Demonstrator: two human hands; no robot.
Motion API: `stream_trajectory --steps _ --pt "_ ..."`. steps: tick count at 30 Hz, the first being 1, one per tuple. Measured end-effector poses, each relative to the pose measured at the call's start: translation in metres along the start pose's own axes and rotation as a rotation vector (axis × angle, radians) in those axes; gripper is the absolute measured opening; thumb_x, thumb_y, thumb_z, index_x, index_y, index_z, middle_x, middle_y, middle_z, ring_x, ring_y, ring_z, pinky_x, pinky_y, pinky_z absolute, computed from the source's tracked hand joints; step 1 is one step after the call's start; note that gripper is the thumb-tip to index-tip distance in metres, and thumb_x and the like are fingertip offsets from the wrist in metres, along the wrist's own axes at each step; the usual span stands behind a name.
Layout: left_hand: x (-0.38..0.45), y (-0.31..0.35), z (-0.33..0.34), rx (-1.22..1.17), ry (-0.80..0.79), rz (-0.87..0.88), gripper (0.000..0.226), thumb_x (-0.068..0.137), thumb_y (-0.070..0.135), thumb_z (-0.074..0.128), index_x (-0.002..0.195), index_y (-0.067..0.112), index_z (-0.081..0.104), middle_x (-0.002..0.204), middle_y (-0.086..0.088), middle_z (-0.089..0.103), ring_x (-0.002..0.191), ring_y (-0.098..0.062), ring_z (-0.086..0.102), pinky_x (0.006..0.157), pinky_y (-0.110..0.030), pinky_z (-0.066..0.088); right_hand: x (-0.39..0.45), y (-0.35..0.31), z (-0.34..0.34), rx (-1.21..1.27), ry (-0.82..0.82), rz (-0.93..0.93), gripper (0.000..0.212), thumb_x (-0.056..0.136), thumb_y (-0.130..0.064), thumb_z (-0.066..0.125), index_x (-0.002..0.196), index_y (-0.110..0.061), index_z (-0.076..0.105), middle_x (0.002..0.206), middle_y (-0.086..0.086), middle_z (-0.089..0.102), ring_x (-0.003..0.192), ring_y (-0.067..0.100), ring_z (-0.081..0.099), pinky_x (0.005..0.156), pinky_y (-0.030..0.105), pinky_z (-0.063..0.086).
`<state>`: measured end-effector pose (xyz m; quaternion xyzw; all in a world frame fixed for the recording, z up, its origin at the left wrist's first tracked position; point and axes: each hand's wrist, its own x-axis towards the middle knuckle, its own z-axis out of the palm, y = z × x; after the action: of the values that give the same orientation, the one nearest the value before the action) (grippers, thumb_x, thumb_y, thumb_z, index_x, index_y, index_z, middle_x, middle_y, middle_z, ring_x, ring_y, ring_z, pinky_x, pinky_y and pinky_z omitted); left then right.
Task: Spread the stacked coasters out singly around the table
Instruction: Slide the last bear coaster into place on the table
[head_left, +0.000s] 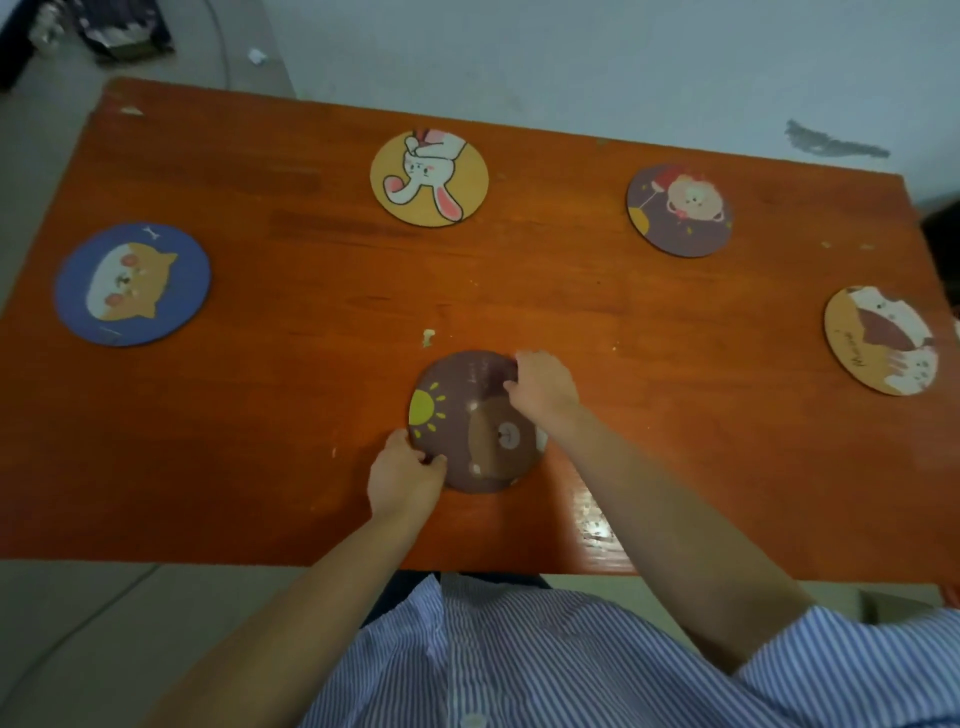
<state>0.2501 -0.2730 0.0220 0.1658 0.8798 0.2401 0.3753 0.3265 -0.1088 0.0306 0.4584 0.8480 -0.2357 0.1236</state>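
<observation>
A brown bear coaster (467, 426) with a yellow sun lies on the orange table (291, 415) near the front middle. My left hand (408, 480) pinches its lower left edge. My right hand (543, 384) grips its upper right edge. Four other round coasters lie singly: a blue cat coaster (132, 285) at the left, a yellow rabbit coaster (429, 177) at the back middle, a dark purple coaster (679, 210) at the back right, and a tan coaster (880, 340) at the right edge. Whether more coasters lie under the bear coaster is hidden.
A small pale crumb (428, 338) sits just behind the bear coaster. A scuffed, shiny patch (592, 522) marks the table's front edge. A grey wall stands behind the table, and dark clutter (122, 28) lies on the floor at the far left.
</observation>
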Motion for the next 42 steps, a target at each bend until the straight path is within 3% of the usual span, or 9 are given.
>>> stream_trajectory --steps 2,4,8,11,19,24,29,36,42 --pt "-0.001 0.007 0.005 -0.011 0.046 -0.005 0.057 0.084 0.023 0.061 0.134 0.008 0.037 0.118 -0.006 0.063 0.103 -0.026 0.059 0.080 -0.036 0.049 -0.009 0.010 -0.002 0.011 0.001 0.004 0.020 0.091 -0.018 0.055 0.077 -0.005 0.056 0.081 0.013 0.059 0.094 0.036 0.060 0.062 0.032 0.038" --pt "-0.002 0.017 0.014 0.034 0.073 0.084 0.051 0.084 0.022 0.062 0.129 0.011 0.042 0.122 -0.007 0.058 0.102 -0.025 0.059 0.080 -0.036 0.049 -0.020 0.026 -0.005 0.088 0.003 0.075 0.026 0.089 -0.020 0.059 0.067 -0.010 0.048 0.066 0.008 0.051 0.091 0.036 0.061 0.061 0.033 0.038" --pt "-0.004 0.034 0.035 0.202 0.060 0.202 0.058 0.081 0.025 0.063 0.132 0.014 0.038 0.135 -0.013 0.036 0.123 -0.030 0.036 0.094 -0.040 0.041 -0.057 0.073 -0.003 0.235 0.039 0.302 0.014 0.089 -0.015 0.057 0.085 -0.003 0.064 0.098 0.022 0.068 0.098 0.034 0.062 0.074 0.033 0.045" --pt "-0.005 0.038 0.044 0.333 0.045 0.232 0.058 0.082 0.030 0.062 0.132 0.013 0.037 0.136 -0.015 0.033 0.125 -0.032 0.029 0.097 -0.041 0.039 -0.092 0.097 0.005 0.279 0.058 0.393 0.019 0.091 -0.012 0.054 0.088 0.004 0.065 0.096 0.026 0.069 0.091 0.036 0.062 0.069 0.033 0.045" --pt "-0.005 0.035 0.048 0.281 -0.130 0.385 0.045 0.085 0.017 0.060 0.128 0.010 0.046 0.131 -0.013 0.043 0.125 -0.030 0.037 0.105 -0.040 0.035 -0.111 0.104 0.022 0.341 0.066 0.389 0.024 0.088 -0.015 0.060 0.103 0.003 0.061 0.099 0.024 0.069 0.093 0.034 0.063 0.067 0.030 0.044" --pt "0.006 0.040 0.048 0.197 -0.130 0.356 0.037 0.085 0.010 0.061 0.120 0.010 0.052 0.125 -0.012 0.053 0.113 -0.027 0.051 0.094 -0.038 0.045 -0.112 0.103 0.027 0.347 0.089 0.408 0.022 0.087 -0.013 0.060 0.102 0.003 0.058 0.094 0.025 0.069 0.089 0.036 0.063 0.063 0.031 0.042" --pt "0.025 0.063 0.045 0.180 -0.117 0.261 0.018 0.084 0.010 0.060 0.102 0.012 0.055 0.092 -0.004 0.059 0.082 -0.021 0.055 0.067 -0.031 0.043 -0.115 0.102 0.030 0.420 0.113 0.431 0.031 0.088 -0.011 0.058 0.116 0.002 0.055 0.100 0.026 0.068 0.093 0.037 0.063 0.063 0.028 0.039" --pt "0.043 0.100 0.048 0.190 -0.111 0.414 0.013 0.086 0.004 0.053 0.097 0.010 0.053 0.092 -0.005 0.056 0.081 -0.022 0.054 0.068 -0.034 0.046 -0.106 0.093 0.032 0.437 0.132 0.456 0.028 0.089 -0.012 0.058 0.112 0.004 0.052 0.101 0.025 0.066 0.093 0.036 0.062 0.062 0.027 0.038" --pt "0.045 0.091 0.051 0.167 -0.101 0.397 0.025 0.088 0.007 0.053 0.113 0.007 0.050 0.113 -0.014 0.060 0.097 -0.025 0.057 0.079 -0.033 0.046 -0.110 0.091 0.033 0.436 0.162 0.456 0.028 0.090 -0.010 0.057 0.113 0.004 0.051 0.101 0.027 0.065 0.092 0.037 0.062 0.061 0.029 0.037"
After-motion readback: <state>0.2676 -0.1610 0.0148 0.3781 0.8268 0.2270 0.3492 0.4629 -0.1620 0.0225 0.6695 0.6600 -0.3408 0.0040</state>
